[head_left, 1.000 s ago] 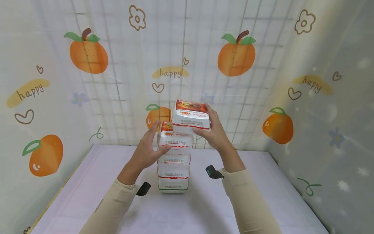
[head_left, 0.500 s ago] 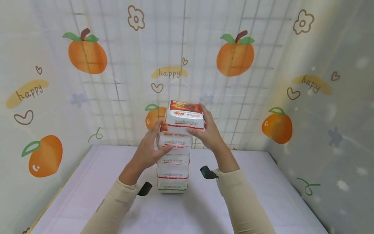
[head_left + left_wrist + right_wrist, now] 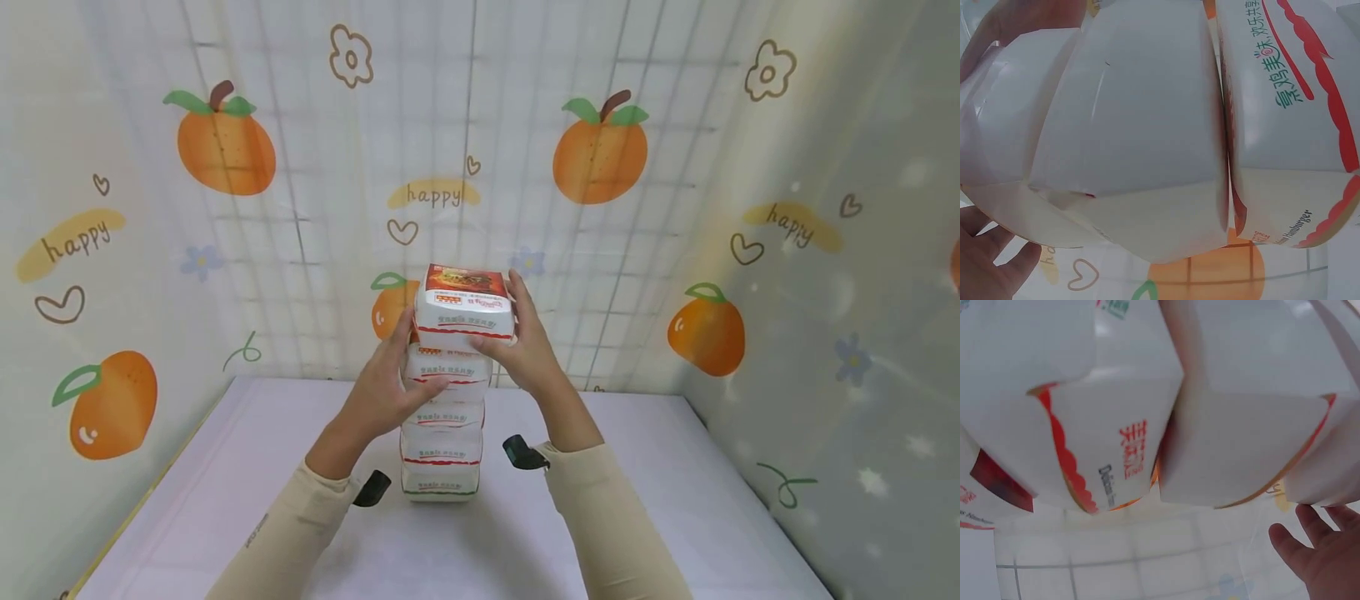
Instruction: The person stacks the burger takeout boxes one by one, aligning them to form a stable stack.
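A white hamburger box (image 3: 465, 323) with a red burger picture on its lid sits at the top of a column of several similar boxes. My right hand (image 3: 531, 346) grips it, thumb at the lower front edge and fingers along its right side. Directly beneath, another hamburger box (image 3: 448, 367) is held by my left hand (image 3: 378, 387), thumb across the front and fingers up the left side. Lower boxes (image 3: 441, 446) stand upright beneath it on the table. In the left wrist view, white box walls (image 3: 1129, 106) fill the middle, with fingers (image 3: 997, 256) at lower left.
The white table (image 3: 600, 500) extends around the column. Behind it hangs a translucent curtain (image 3: 337, 150) printed with oranges, a wire grid showing through. Black wrist cameras (image 3: 371, 489) sit near both sleeve cuffs.
My right hand has carried the top box leftward and slightly down, bringing it over the box below. The left hand has stayed almost in place at the column.
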Motion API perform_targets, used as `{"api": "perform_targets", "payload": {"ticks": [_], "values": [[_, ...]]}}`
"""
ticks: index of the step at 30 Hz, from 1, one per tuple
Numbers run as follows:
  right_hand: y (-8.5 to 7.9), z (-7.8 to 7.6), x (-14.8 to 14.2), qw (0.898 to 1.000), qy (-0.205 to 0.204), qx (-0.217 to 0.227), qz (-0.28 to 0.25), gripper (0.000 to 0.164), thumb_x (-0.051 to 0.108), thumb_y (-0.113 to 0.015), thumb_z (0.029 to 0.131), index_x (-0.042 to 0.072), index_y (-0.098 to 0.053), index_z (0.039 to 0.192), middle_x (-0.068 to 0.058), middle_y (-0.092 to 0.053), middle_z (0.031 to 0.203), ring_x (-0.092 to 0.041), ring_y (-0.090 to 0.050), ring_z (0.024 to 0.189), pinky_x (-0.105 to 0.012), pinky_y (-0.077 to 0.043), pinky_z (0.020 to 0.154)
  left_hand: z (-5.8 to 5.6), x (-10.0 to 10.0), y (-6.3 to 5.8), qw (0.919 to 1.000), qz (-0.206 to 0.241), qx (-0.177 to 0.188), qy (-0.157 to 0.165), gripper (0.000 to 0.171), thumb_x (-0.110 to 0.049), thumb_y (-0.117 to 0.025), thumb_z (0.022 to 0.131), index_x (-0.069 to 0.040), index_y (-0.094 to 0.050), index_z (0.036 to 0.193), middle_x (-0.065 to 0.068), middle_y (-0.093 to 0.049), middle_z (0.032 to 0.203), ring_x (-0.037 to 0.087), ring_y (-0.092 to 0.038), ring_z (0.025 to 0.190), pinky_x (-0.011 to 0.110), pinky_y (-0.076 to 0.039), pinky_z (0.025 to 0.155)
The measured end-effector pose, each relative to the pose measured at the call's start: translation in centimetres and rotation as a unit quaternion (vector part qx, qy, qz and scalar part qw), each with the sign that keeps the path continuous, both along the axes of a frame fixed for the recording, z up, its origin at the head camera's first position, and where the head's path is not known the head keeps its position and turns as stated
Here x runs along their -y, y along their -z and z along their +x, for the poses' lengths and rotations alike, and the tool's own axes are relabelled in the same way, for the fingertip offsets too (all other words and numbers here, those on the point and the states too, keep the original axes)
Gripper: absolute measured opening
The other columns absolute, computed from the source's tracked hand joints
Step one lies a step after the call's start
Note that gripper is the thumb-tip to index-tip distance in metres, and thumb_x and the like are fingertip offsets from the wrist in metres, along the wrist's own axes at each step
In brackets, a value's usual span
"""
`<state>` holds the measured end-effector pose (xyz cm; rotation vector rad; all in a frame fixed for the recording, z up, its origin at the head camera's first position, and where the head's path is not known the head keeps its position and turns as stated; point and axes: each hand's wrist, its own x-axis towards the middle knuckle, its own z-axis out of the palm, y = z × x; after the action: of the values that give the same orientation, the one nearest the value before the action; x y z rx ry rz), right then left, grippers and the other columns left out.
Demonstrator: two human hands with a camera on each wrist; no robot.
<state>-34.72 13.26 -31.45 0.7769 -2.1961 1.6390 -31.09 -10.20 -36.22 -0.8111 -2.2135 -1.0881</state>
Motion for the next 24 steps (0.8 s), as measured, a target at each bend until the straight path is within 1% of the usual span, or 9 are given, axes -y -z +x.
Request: {"api": "perform_targets", "payload": {"ticks": [3,7,9,12,14,17,19,21,24], "values": [[0.13,-0.09,0.20,1.000,-0.013,0.000,-0.013,0.109,0.035,-0.081,0.079,0.030,-0.006,0.157,0.005,-0.022,0.157,-0.025,-0.044,0.127,-0.048,-0.048,0.094,-0.04,-0.05,-0.21,1.0000,-0.001,-0.003,0.001,0.103,-0.052,-0.069,0.086,-0.033,0.003,0.157,0.005,-0.046,0.134,0.022,-0.046,0.114,0.048,-0.051,0.084],[0.19,0.07,0.46,1.000,-0.019,0.000,-0.016,0.107,0.037,-0.079,0.080,0.025,-0.006,0.157,-0.005,-0.043,0.145,-0.026,-0.056,0.112,-0.043,-0.050,0.090,-0.16,-0.03,-0.24,0.9998,-0.011,-0.008,-0.012,0.099,-0.053,-0.066,0.088,-0.033,0.002,0.157,0.006,-0.045,0.138,0.025,-0.044,0.119,0.053,-0.047,0.088],[0.20,0.19,0.62,1.000,-0.021,-0.007,-0.016,0.104,0.039,-0.077,0.081,0.022,-0.009,0.157,-0.012,-0.052,0.134,-0.028,-0.060,0.105,-0.043,-0.050,0.087,-0.23,0.03,-0.21,0.9995,-0.017,-0.018,-0.017,0.096,-0.050,-0.065,0.090,-0.032,0.001,0.157,0.007,-0.043,0.141,0.027,-0.043,0.122,0.055,-0.045,0.091],[0.45,0.10,0.66,0.999,-0.022,-0.022,-0.017,0.100,0.044,-0.075,0.081,0.022,-0.013,0.157,-0.015,-0.056,0.128,-0.029,-0.060,0.102,-0.043,-0.050,0.084,-0.44,0.15,-0.19,0.9989,-0.016,-0.042,-0.016,0.090,-0.042,-0.063,0.093,-0.030,-0.002,0.158,0.006,-0.042,0.145,0.027,-0.041,0.126,0.057,-0.042,0.095],[0.62,0.08,0.61,0.999,-0.024,-0.027,-0.016,0.099,0.050,-0.074,0.081,0.028,-0.014,0.157,-0.014,-0.055,0.129,-0.030,-0.060,0.102,-0.044,-0.051,0.082,-0.56,0.25,-0.19,0.9982,-0.010,-0.057,-0.011,0.086,-0.038,-0.062,0.095,-0.028,-0.004,0.158,0.005,-0.039,0.148,0.027,-0.041,0.128,0.058,-0.040,0.097],[0.79,0.27,0.47,1.000,-0.019,-0.024,-0.002,0.100,0.057,-0.072,0.079,0.037,-0.012,0.156,-0.005,-0.046,0.142,-0.031,-0.056,0.110,-0.045,-0.052,0.083,-0.78,0.44,-0.09,0.9975,-0.001,-0.071,-0.005,0.083,-0.037,-0.059,0.097,-0.024,-0.005,0.158,0.002,-0.033,0.153,0.026,-0.039,0.131,0.059,-0.038,0.100],[0.79,0.56,0.47,1.000,-0.017,-0.019,0.010,0.100,0.053,-0.075,0.079,0.041,-0.011,0.155,0.001,-0.037,0.150,-0.032,-0.052,0.116,-0.047,-0.051,0.086,-0.91,0.55,0.01,0.9973,0.005,-0.073,0.001,0.082,-0.041,-0.055,0.098,-0.022,-0.004,0.158,-0.001,-0.029,0.156,0.026,-0.037,0.133,0.059,-0.036,0.101],[0.78,0.78,0.51,1.000,-0.015,-0.015,0.022,0.102,0.043,-0.078,0.079,0.042,-0.009,0.155,0.006,-0.028,0.155,-0.033,-0.047,0.122,-0.051,-0.048,0.091,-0.90,0.62,0.04,0.9976,0.009,-0.069,0.004,0.081,-0.043,-0.053,0.098,-0.021,-0.002,0.158,-0.003,-0.026,0.157,0.025,-0.035,0.134,0.060,-0.036,0.101],[0.82,0.87,0.57,0.999,-0.010,-0.013,0.034,0.108,0.031,-0.081,0.077,0.039,-0.007,0.156,0.007,-0.027,0.156,-0.034,-0.046,0.124,-0.054,-0.047,0.092,-0.83,0.66,0.01,0.9978,0.012,-0.064,0.009,0.081,-0.043,-0.052,0.099,-0.018,-0.003,0.158,-0.003,-0.025,0.158,0.025,-0.033,0.136,0.060,-0.034,0.102]]}}
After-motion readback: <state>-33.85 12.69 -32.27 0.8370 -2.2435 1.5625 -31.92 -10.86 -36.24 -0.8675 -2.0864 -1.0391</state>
